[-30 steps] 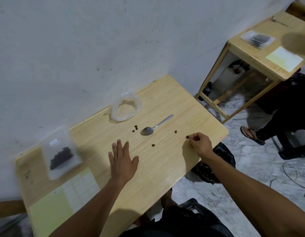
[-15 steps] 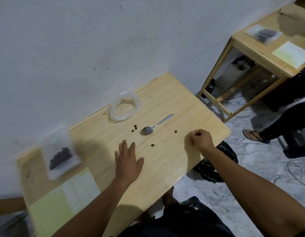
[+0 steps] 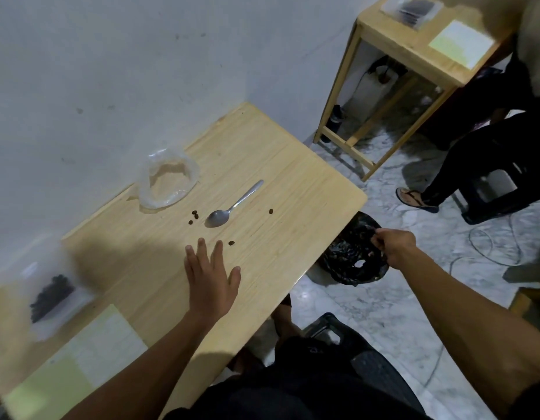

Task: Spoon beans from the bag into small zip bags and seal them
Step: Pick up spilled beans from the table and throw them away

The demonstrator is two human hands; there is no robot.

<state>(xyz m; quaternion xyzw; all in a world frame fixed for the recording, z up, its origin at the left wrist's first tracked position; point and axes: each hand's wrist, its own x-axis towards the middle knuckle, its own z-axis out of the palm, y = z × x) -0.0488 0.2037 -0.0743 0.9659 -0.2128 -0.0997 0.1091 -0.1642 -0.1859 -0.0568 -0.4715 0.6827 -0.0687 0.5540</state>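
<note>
My right hand [image 3: 394,247] has left the worktop [image 3: 293,165] w/ the bean it picked up and is now over the black bin bag [image 3: 353,262] on the floor, fingers pinched; can't tell if the bean's still there. My left hand [image 3: 211,280] stays flat, fingers straight, holding nothing. Loose beans [image 3: 231,243] lie near the spoon [image 3: 232,206]. The bean bag [image 3: 167,180] looks empty; a filled zip bag [image 3: 50,295] sits far left, so it's cleanup now.

A bare indoor workroom: a plain white plastered wall [image 3: 96,71], a grey-veined marble tile floor [image 3: 368,298], a light wooden table [image 3: 277,165] near, and a matching second wooden table [image 3: 392,40] far right.
</note>
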